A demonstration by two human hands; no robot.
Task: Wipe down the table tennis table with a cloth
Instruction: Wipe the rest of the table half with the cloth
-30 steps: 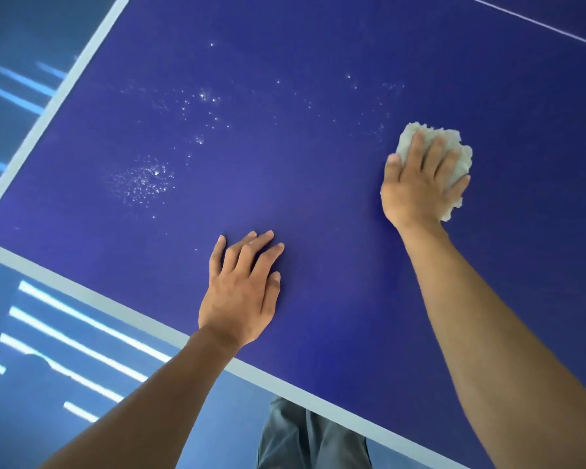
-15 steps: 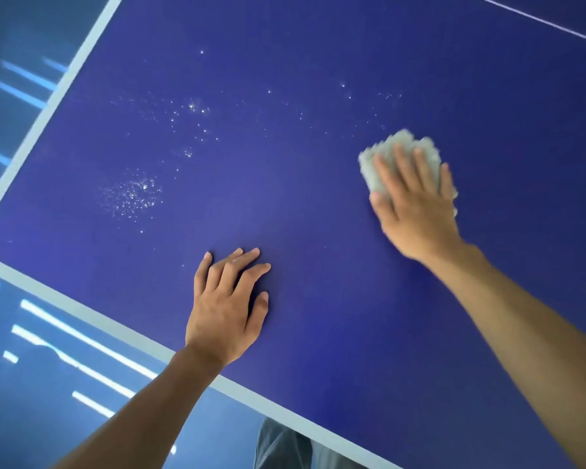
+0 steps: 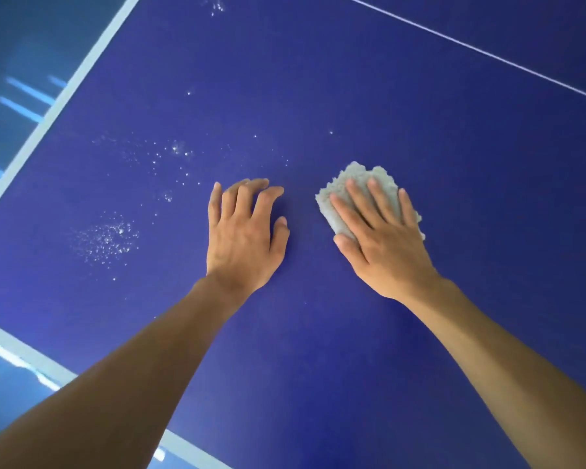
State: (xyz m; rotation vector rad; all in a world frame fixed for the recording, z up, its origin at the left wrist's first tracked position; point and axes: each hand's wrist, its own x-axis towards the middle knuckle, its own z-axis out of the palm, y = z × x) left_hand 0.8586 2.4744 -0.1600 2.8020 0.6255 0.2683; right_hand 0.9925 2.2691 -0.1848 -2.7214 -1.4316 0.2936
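Pressing flat with straight, spread fingers, the right hand (image 3: 383,238) covers a bunched pale cloth (image 3: 359,187) that pokes out beyond its fingertips on the blue table (image 3: 420,130). Just beside it, the left hand (image 3: 244,235) rests on its fingertips, holding nothing; white specks (image 3: 105,238) lie further left.

From here the dark blue table tennis surface (image 3: 437,137) reads to me as matt and finely grained, and its white edge band (image 3: 82,79) as flat paint. The wadded pale grey-white cloth (image 3: 359,172) looks soft, fluffy and nubbly. Whitish specks (image 3: 105,238) dull the blue. The blue floor (image 3: 17,55) is glossy and mirrors light streaks.
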